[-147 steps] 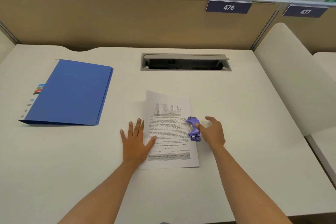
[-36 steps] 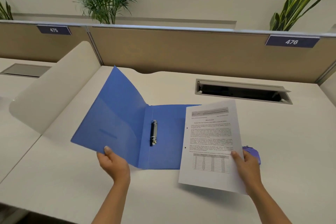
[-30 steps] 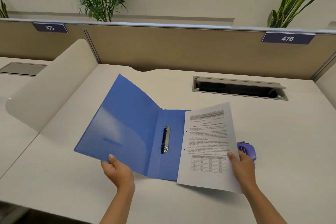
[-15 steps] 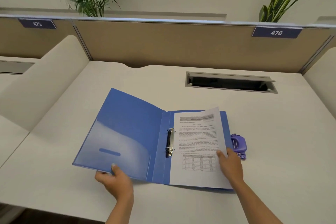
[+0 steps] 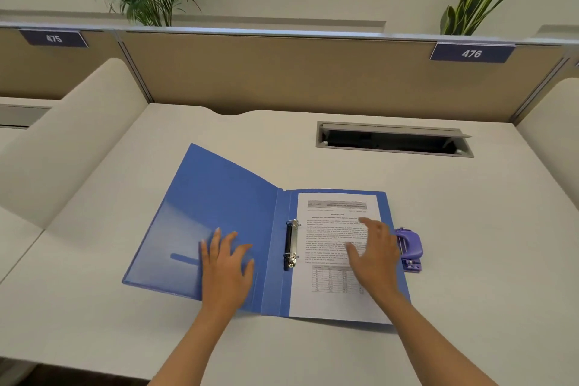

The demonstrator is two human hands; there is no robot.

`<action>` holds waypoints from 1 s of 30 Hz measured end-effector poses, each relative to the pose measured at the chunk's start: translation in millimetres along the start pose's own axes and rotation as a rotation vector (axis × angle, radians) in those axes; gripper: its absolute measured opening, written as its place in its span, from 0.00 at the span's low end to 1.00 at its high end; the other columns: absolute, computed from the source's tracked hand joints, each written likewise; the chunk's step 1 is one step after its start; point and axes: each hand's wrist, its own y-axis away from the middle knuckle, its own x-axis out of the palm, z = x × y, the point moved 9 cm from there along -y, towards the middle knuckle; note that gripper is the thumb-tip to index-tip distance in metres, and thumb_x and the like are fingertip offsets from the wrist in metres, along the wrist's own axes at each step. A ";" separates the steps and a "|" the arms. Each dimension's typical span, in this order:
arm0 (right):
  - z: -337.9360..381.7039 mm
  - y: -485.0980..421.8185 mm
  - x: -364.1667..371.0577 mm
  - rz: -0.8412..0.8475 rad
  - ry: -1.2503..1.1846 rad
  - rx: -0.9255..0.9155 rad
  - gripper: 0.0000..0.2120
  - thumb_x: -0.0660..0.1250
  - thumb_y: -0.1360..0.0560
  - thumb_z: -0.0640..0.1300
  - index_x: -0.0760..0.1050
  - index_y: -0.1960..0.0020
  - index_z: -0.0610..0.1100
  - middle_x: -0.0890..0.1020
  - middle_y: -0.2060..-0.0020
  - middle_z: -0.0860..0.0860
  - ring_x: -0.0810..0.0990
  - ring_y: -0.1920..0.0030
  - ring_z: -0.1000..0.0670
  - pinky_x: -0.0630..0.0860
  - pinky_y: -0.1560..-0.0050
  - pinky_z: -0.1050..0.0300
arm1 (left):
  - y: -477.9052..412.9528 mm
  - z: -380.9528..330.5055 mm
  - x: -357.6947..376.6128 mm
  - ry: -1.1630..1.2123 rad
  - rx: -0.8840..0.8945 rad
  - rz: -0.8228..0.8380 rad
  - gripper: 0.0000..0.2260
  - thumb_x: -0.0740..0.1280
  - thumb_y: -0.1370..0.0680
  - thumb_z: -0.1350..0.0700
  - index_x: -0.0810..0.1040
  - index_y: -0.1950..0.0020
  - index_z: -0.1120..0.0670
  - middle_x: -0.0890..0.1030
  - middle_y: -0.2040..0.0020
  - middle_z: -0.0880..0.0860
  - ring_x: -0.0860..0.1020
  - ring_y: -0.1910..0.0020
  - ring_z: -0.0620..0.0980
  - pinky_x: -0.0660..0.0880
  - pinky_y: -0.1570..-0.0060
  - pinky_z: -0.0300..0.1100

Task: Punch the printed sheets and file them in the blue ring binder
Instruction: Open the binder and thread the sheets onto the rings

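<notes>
The blue ring binder (image 5: 216, 213) lies open on the white desk, its front cover spread to the left. The printed sheets (image 5: 332, 301) lie on its right half, their left edge at the metal rings (image 5: 291, 244). My left hand (image 5: 227, 266) rests flat with fingers spread on the inside of the front cover. My right hand (image 5: 374, 252) lies flat on the sheets, fingers apart. A purple hole punch (image 5: 409, 247) sits on the desk just right of the binder.
An open cable hatch (image 5: 393, 139) is set into the desk (image 5: 470, 260) behind the binder. A tan partition with number plates runs along the back. Cream side dividers stand left (image 5: 62, 147) and right. Plants stand beyond the partition.
The sheets came down from my right hand onto the binder's right half. My left hand moved from the cover's front edge onto its inner face, and the cover now lies flatter.
</notes>
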 end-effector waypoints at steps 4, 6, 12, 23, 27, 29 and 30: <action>49.7 -15.9 35.5 0.189 -0.235 -0.155 0.16 0.68 0.26 0.44 0.72 0.39 0.50 0.72 0.43 0.54 0.71 0.41 0.51 0.71 0.39 0.50 | -44.3 -10.7 23.8 0.080 0.007 0.172 0.12 0.68 0.24 0.50 0.80 0.43 0.49 0.78 0.39 0.51 0.65 0.29 0.57 0.43 0.26 0.58; 66.0 -23.0 59.1 0.302 -0.285 -0.181 0.14 0.67 0.25 0.43 0.72 0.40 0.49 0.72 0.44 0.55 0.71 0.41 0.52 0.71 0.38 0.51 | -63.3 -18.9 34.3 0.190 0.019 0.231 0.14 0.66 0.23 0.47 0.78 0.39 0.48 0.77 0.39 0.49 0.63 0.28 0.54 0.39 0.26 0.55; 68.6 -37.4 120.0 0.557 -0.183 -0.109 0.18 0.65 0.26 0.42 0.71 0.36 0.50 0.72 0.40 0.47 0.70 0.38 0.45 0.68 0.36 0.48 | -93.8 -32.3 72.0 0.430 -0.037 0.403 0.13 0.63 0.22 0.42 0.77 0.39 0.41 0.78 0.42 0.49 0.66 0.32 0.51 0.38 0.27 0.55; 48.7 -44.2 143.0 0.613 -0.297 0.010 0.12 0.66 0.26 0.49 0.76 0.43 0.57 0.75 0.43 0.50 0.72 0.39 0.48 0.68 0.36 0.44 | -94.2 -26.9 104.0 0.494 -0.239 0.550 0.24 0.43 0.19 0.39 0.80 0.48 0.33 0.73 0.44 0.48 0.55 0.26 0.48 0.28 0.29 0.50; 46.6 -42.1 144.1 0.610 -0.383 0.089 0.14 0.59 0.28 0.61 0.78 0.47 0.58 0.76 0.47 0.52 0.70 0.39 0.47 0.66 0.37 0.46 | -94.4 -26.5 114.3 0.516 -0.297 0.621 0.26 0.41 0.20 0.37 0.79 0.49 0.31 0.68 0.46 0.46 0.53 0.25 0.47 0.29 0.28 0.52; 45.1 -40.6 146.9 0.629 -0.406 0.122 0.19 0.56 0.29 0.65 0.78 0.47 0.59 0.75 0.45 0.54 0.68 0.38 0.49 0.62 0.36 0.47 | -96.1 -26.4 116.4 0.542 -0.339 0.630 0.26 0.41 0.20 0.37 0.80 0.53 0.31 0.68 0.45 0.48 0.53 0.26 0.48 0.29 0.28 0.52; 45.1 -39.7 148.5 0.646 -0.402 0.125 0.21 0.54 0.28 0.67 0.78 0.47 0.60 0.75 0.44 0.54 0.67 0.37 0.49 0.60 0.35 0.46 | -97.1 -26.0 117.5 0.547 -0.357 0.632 0.27 0.41 0.20 0.37 0.81 0.56 0.32 0.69 0.44 0.48 0.55 0.26 0.49 0.29 0.28 0.53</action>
